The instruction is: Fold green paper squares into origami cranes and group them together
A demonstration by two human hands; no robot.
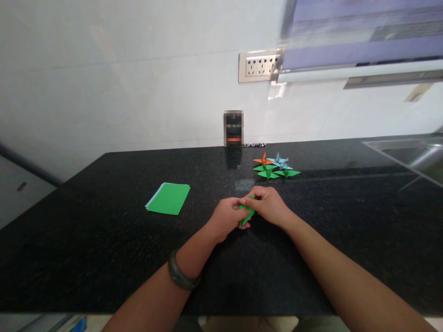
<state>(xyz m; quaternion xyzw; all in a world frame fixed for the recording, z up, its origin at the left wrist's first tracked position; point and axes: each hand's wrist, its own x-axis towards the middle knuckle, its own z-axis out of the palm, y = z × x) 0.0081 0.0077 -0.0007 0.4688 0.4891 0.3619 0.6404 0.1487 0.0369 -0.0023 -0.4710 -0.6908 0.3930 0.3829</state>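
A small folded piece of green paper (246, 215) is held between both hands just above the black countertop (104, 230). My left hand (226, 218) pinches its lower left side, fingers curled closed. My right hand (268, 205) grips its upper right part, fingers also closed. A dark bangle sits on my left wrist. Most of the paper is hidden by my fingers.
A stack of green paper sheets (169, 198) lies to the left of my hands. Several finished paper cranes (276, 167), green, orange and light blue, sit behind my hands. A dark blurred box (233, 128) stands by the wall. A steel sink (411, 154) is at far right.
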